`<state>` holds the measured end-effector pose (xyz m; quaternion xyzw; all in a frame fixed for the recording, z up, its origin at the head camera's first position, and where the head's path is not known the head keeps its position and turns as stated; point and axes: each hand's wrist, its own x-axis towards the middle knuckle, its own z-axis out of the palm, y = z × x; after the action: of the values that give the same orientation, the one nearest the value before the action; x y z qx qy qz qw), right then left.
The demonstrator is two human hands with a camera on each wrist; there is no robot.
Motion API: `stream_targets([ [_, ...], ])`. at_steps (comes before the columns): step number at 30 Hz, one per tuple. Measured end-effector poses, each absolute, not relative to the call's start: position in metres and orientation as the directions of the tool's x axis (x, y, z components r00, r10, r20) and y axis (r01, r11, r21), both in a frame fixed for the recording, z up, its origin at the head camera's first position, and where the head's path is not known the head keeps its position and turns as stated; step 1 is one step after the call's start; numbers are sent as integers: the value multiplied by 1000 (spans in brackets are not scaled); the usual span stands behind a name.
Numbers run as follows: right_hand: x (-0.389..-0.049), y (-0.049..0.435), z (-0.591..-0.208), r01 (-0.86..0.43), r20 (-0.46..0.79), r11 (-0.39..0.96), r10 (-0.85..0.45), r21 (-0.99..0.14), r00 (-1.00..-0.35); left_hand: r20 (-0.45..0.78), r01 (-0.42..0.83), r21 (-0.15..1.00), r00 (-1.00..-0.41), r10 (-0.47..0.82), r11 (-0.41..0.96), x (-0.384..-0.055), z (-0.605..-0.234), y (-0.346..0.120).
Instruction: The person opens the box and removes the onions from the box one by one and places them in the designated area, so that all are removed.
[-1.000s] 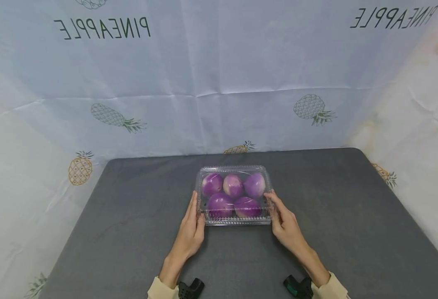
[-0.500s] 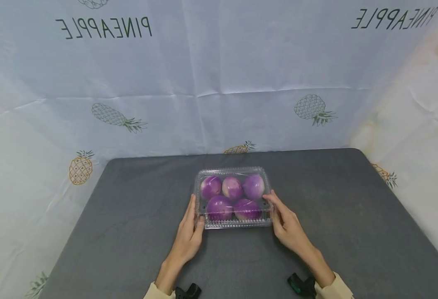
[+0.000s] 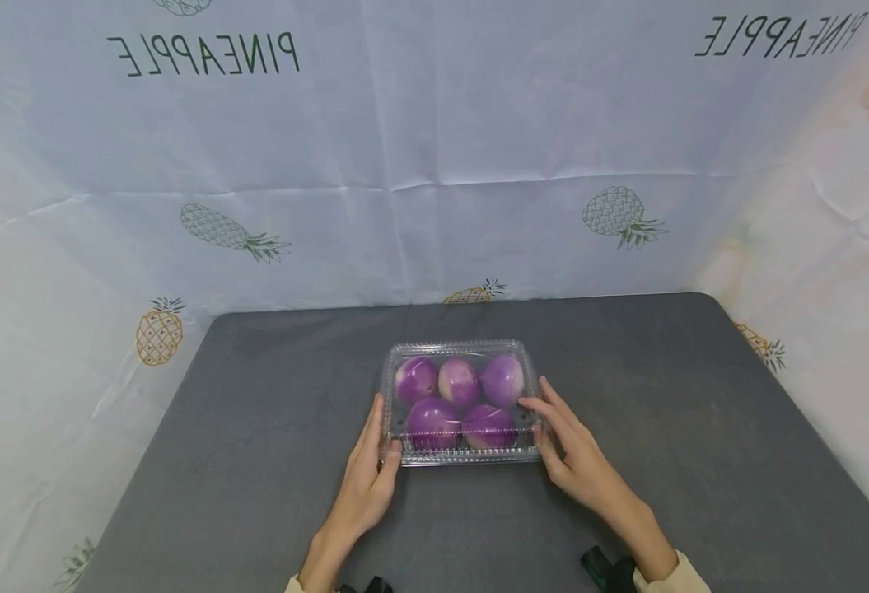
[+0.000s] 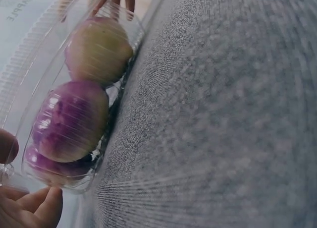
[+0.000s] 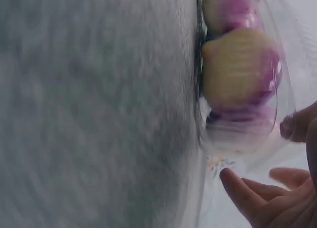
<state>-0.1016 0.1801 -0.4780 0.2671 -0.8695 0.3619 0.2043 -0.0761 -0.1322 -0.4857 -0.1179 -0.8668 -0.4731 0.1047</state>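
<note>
A clear plastic clamshell box (image 3: 460, 461) sits on the dark table, its lid down. Inside are several glossy round purple things with pale patches, like peeled onions (image 3: 435, 422). My left hand (image 3: 363, 482) holds the box's left side, thumb at the near corner and fingers along the side; the left wrist view shows the fingertips (image 4: 53, 200) against the plastic. On the other side, my right hand (image 3: 582, 461) has its fingers spread at the near right corner. One finger overlaps the lid. In the right wrist view, other fingertips (image 5: 232, 177) stand slightly off the box.
The grey-black table (image 3: 256, 428) has rounded far corners. A white cloth (image 3: 330, 148) with printed pineapples hangs behind it and around its sides. Dark camera mounts (image 3: 608, 568) are strapped at the wrists by cream sleeves (image 3: 675, 576).
The box has slid a little toward me, with both hands drawing back alongside it. My right hand's fingers have spread further apart.
</note>
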Motion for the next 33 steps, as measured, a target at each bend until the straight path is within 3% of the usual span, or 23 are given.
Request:
stream_targets([
  [6,-108,189,-473,-714,610,536,-400,-450,-684,281,291,817,-955,98,498,-71,-485,-133],
  [10,-109,199,-470,-707,525,493,-475,-506,-707,278,281,823,-957,81,493,-69,-486,-133],
  [16,-109,206,-466,-652,401,536,-518,-536,-755,274,273,835,-959,69,477,-68,-488,-134],
  [21,-111,205,-465,-688,463,506,-510,-520,-725,270,271,853,-961,67,447,-68,-490,-134],
  [26,-116,204,-461,-762,579,414,-494,-499,-648,278,281,879,-958,65,385,-69,-493,-137],
  [33,-125,201,-454,-815,654,347,-486,-464,-579,222,237,858,-971,88,456,-79,-490,-136],
])
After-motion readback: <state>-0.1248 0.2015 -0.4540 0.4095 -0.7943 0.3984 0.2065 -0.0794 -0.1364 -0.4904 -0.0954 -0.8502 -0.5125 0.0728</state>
